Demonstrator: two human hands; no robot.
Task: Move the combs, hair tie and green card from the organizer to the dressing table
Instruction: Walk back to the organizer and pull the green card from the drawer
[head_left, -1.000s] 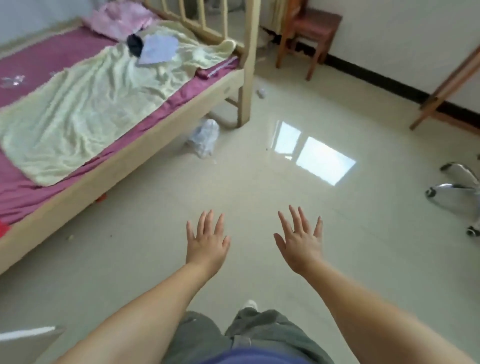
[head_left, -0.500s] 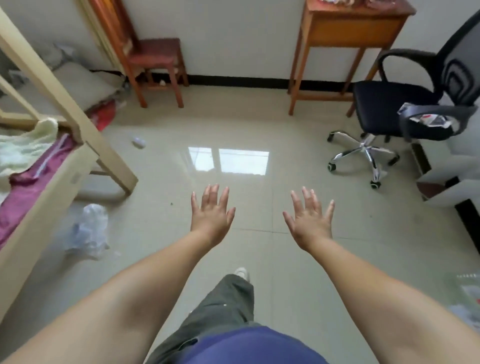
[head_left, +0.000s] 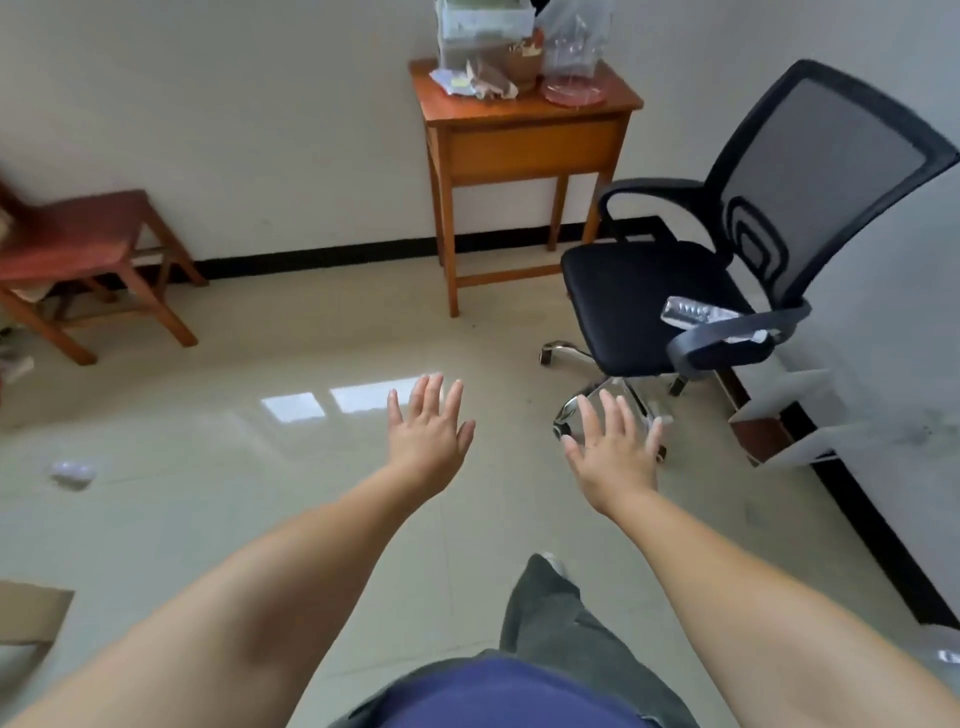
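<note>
Pale glossy floor tile (head_left: 208, 509) filled the room at your feet, and you stood over it with both arms stretched forward. Your left hand (head_left: 428, 434) was spread flat, fingers apart, palm down, gripping nothing; your right hand (head_left: 613, 452) at about 1 o'clock was just as wide and just as empty. Past the right hand, at 2 o'clock, stood a black office chair (head_left: 675, 291) with a small wrapped item on its seat. At 12 o'clock, against the wall, was the wooden surface (head_left: 524, 119), with a clear organizer (head_left: 483, 26) and other clutter on top; combs, hair tie and green card could not be made out from where you were, though they were presumably inside it.

The step looked like the approach, with nothing yet moved. You would have done well to walk straight to 12 o'clock, keep clear of the chair's legs, and pick a bare patch of surface before reaching in.
</note>
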